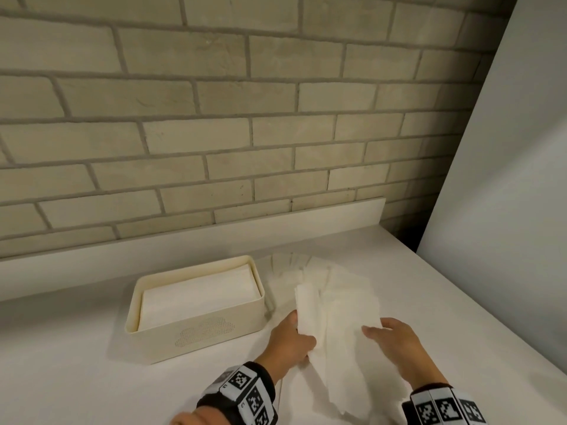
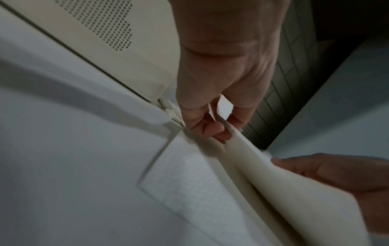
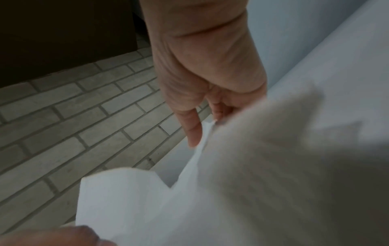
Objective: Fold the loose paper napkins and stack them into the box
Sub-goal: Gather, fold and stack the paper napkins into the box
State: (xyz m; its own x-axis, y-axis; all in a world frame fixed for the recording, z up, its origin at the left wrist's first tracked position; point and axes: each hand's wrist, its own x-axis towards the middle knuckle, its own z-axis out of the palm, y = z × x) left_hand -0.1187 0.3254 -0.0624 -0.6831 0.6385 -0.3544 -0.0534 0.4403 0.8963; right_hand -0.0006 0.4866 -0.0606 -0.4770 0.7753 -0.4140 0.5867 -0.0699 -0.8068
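No readable words, brand names or numbers in any of your three views. The only markings are coded ones. The band on your left wrist (image 1: 245,394) carries black-and-white square fiducial patterns, three of them in view; small characters sit beside the squares, too small to read. The band on your right wrist (image 1: 445,409) shows the same kind of square patterns, also three, cut off by the lower edge of the head view. The front wall of the box (image 1: 196,335) bears a cloud-shaped field of small perforated dots (image 1: 204,331), seen close in the left wrist view (image 2: 101,21); it is a shape, not lettering.
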